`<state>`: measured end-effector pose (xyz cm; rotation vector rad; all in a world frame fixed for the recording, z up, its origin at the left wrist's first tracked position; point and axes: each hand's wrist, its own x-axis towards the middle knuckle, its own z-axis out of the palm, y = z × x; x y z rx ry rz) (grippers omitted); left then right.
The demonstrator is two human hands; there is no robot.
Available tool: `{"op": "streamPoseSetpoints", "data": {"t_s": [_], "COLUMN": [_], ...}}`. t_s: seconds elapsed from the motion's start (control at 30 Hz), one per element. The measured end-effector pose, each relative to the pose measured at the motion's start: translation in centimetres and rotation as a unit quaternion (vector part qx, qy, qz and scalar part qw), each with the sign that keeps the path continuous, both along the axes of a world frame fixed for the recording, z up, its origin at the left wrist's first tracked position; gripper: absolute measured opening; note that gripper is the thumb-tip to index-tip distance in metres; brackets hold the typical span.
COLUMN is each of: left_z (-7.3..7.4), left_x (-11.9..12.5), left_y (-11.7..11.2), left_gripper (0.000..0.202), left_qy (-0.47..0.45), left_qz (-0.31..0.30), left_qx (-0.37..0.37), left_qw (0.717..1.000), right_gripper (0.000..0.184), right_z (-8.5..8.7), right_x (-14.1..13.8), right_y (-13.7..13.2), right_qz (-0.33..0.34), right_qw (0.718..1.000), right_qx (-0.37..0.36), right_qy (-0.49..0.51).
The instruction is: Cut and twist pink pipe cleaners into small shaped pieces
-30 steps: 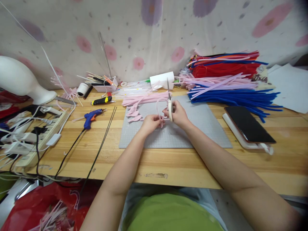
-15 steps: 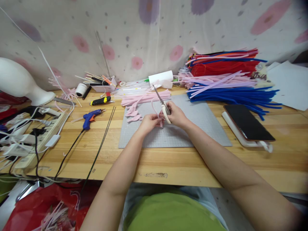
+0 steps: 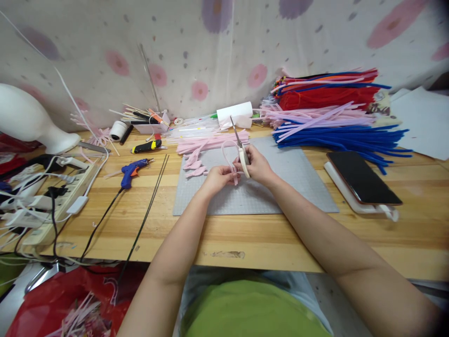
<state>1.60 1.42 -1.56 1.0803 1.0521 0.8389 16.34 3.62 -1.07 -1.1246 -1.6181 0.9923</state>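
Note:
Over the grey cutting mat (image 3: 294, 187), my left hand (image 3: 219, 180) pinches a pink pipe cleaner (image 3: 224, 146) that is bent into a loop standing up from the fingers. My right hand (image 3: 257, 164) grips scissors (image 3: 242, 157) with cream handles, their blades pointing up and away. Its fingertips come close to the left ones at the pipe cleaner; whether they also hold it I cannot tell. Several pink leaf-like twisted pieces (image 3: 194, 164) lie on the mat just left of my left hand. Behind them is a row of straight pink pipe cleaners (image 3: 213, 142).
At the right back are bundles of blue pipe cleaners (image 3: 340, 140) and red ones (image 3: 326, 98). A phone (image 3: 363, 178) rests on a white block. To the left lie a blue glue gun (image 3: 132, 173), a yellow-black cutter (image 3: 146, 146), thin dark rods (image 3: 149, 208) and a corded power strip (image 3: 66, 201).
The scissors have shifted slightly right and their blades stand a little more upright. The pink loop now looks wider and rounder. My left hand has hardly moved.

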Motion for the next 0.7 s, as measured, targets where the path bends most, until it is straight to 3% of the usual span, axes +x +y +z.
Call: {"op": "streamPoseSetpoints", "data": {"t_s": [0.33,0.53,0.7], "left_z": [-1.0,-1.4,-0.7], "left_x": [0.1,0.2,0.3], "left_y": [0.7,1.2,1.0], "left_gripper": [0.009,0.013,0.019], "left_qy": [0.004,0.179,0.277], "left_qz": [0.023,0.053,0.065], "left_qx": [0.017,0.141,0.186], "left_qw": [1.000,0.972,0.940], "right_gripper": [0.044,0.047,0.043], "right_z": [-1.5,-1.8,-2.5], "right_x": [-0.6,-1.7,-2.2], "right_y": [1.1,0.7,0.9], "right_qz": [-0.009,-0.064,-0.092], "right_qw": [0.989,0.993,0.993], "right_qx": [-0.096,-0.082,-0.074], "right_qy": [0.111,0.052,0.025]}}
